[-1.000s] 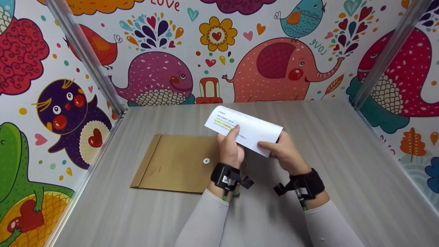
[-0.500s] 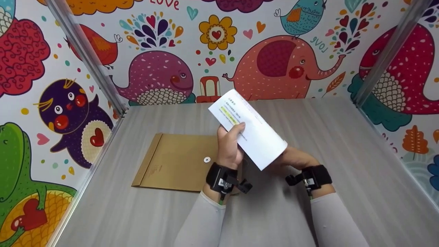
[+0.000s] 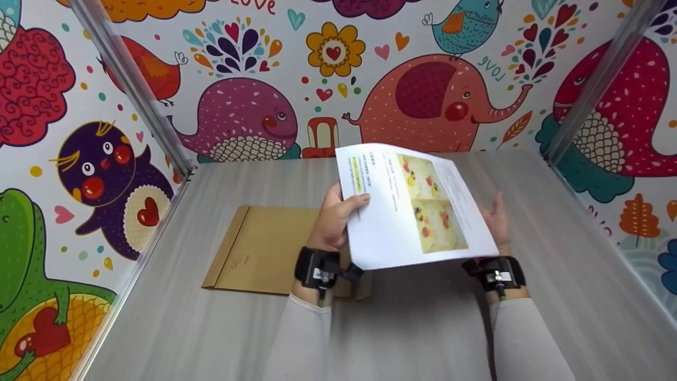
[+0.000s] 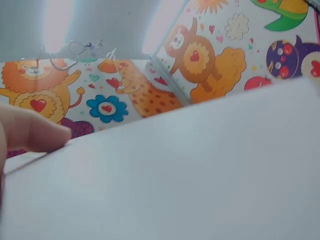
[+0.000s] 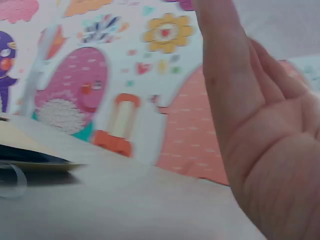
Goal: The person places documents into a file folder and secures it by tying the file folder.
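Above the table, a printed sheet of paper (image 3: pixel 381 227) with yellow-highlighted text and a photo panel is held up by my left hand (image 3: pixel 334 219). Its thumb lies over the printed side at the left edge, the other fingers behind. The left wrist view is mostly filled by the blank side of the paper (image 4: pixel 190 175), with a digit of the left hand (image 4: pixel 37 131) at its edge. Beside the paper's right edge, my right hand (image 3: pixel 496 225) is partly covered by it. In the right wrist view, that hand (image 5: pixel 270 135) has straight fingers and an unoccupied palm.
A brown document envelope (image 3: pixel 270 248) with a white button lies on the grey wood-grain table (image 3: pixel 158 328), under the left forearm and paper. Walls with cartoon prints (image 3: pixel 248 116) and metal corner posts (image 3: pixel 132 79) enclose the table on three sides.
The paper, folded or curled over earlier, has spread out to show its photo panel. My right hand has let go of its edge and moved right; the left hand has shifted slightly left.
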A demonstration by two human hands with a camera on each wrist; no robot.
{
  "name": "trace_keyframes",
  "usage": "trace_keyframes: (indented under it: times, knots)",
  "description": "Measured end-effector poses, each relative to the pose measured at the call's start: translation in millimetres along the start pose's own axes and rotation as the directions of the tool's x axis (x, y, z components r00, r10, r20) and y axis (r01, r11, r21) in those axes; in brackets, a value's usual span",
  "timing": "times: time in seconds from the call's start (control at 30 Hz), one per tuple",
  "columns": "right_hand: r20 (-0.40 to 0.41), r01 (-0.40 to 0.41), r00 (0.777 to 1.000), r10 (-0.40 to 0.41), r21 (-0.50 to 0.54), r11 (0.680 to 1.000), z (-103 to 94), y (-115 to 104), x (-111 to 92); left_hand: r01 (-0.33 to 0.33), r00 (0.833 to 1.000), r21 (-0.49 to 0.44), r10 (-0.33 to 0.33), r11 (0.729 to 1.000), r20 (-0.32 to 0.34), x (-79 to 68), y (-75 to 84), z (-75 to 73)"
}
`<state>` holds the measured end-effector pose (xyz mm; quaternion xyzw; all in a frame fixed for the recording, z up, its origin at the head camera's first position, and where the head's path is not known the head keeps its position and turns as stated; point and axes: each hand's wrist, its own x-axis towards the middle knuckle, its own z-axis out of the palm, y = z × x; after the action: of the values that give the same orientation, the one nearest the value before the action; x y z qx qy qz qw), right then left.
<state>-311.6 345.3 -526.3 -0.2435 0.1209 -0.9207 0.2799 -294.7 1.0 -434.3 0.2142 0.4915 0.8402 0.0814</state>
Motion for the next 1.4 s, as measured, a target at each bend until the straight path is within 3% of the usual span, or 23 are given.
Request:
trace_keyframes:
  times: [0.07, 0.13, 0.3, 0.4, 0.47, 0.53, 0.73, 0.8, 0.87, 0.93, 1.0, 1.07, 1.1, 1.13, 1.23, 1.33, 1.4]
  knots:
    - [0.061, -0.023, 0.998, 0.032, -0.144, 0.989, 4.0, -12, -8, 0.026, 1.0, 0.07, -0.026, 0.997, 0.007, -0.2, 3.0, -13.5]
    - [0.038, -0.044, 0.997, 0.06, -0.336, 0.941, 7.6, -21, -12, 0.055, 0.998, 0.127, -0.057, 0.99, 0.007, -0.2, 5.3, -24.7]
    - [-0.192, -0.181, 0.979, 0.069, -0.659, 0.73, 20.3, -33, -14, 0.107, 0.994, 0.212, -0.11, 0.971, 0.004, 1.7, 7.0, -40.3]
    - [-0.333, -0.273, 0.943, 0.013, -0.748, 0.604, 24.8, -33, -12, 0.131, 0.991, 0.223, -0.133, 0.966, -0.009, 2.7, 6.1, -42.3]
    - [-0.394, -0.313, 0.919, -0.03, -0.771, 0.555, 26.9, -32, -10, 0.147, 0.989, 0.224, -0.144, 0.964, -0.028, 2.8, 5.9, -41.7]
    - [-0.427, -0.328, 0.901, -0.073, -0.783, 0.528, 27.9, -32, -10, 0.161, 0.987, 0.235, -0.154, 0.959, -0.048, 3.8, 5.3, -40.0]
    - [-0.451, -0.307, 0.878, -0.161, -0.789, 0.533, 24.6, -37, -15, 0.215, 0.973, 0.292, -0.18, 0.932, -0.143, 7.0, 5.3, -32.9]
    - [-0.455, -0.304, 0.873, -0.175, -0.788, 0.535, 22.7, -38, -16, 0.239, 0.966, 0.339, -0.187, 0.91, -0.18, 5.8, 5.6, -32.6]
    - [-0.465, -0.304, 0.865, -0.188, -0.784, 0.541, 21.8, -39, -17, 0.266, 0.956, 0.415, -0.181, 0.87, -0.232, 2.9, 5.7, -34.6]
    - [-0.483, -0.308, 0.852, -0.205, -0.776, 0.55, 20.8, -41, -18, 0.29, 0.945, 0.527, -0.151, 0.799, -0.291, -1.3, 5.8, -38.8]
    - [-0.504, -0.319, 0.836, -0.216, -0.767, 0.556, 20.1, -43, -18, 0.313, 0.934, 0.652, -0.101, 0.69, -0.342, -6.3, 4.4, -44.0]
    - [-0.523, -0.325, 0.822, -0.227, -0.757, 0.567, 19.6, -44, -19, 0.331, 0.932, 0.775, -0.06, 0.539, -0.356, -12.1, -0.9, -47.7]
    - [-0.529, -0.324, 0.816, -0.231, -0.752, 0.574, 19.0, -45, -19, 0.336, 0.935, 0.827, -0.053, 0.451, -0.351, -15.0, -5.3, -48.7]
    - [-0.531, -0.321, 0.814, -0.236, -0.749, 0.579, 18.5, -46, -20, 0.337, 0.938, 0.868, -0.056, 0.365, -0.341, -18.1, -10.8, -48.7]
    - [-0.543, -0.301, 0.8, -0.255, -0.731, 0.613, 17.6, -49, -22, 0.308, 0.948, 0.935, -0.135, 0.174, -0.287, -26.2, -32.3, -45.3]
    - [-0.567, -0.295, 0.775, -0.277, -0.714, 0.635, 17.4, -50, -24, 0.273, 0.942, 0.962, -0.21, 0.02, -0.263, -32.2, -53.2, -39.5]
    - [-0.588, -0.306, 0.757, -0.285, -0.704, 0.641, 18.0, -51, -24, 0.261, 0.937, 0.962, -0.221, -0.074, -0.271, -35.0, -63.6, -36.6]
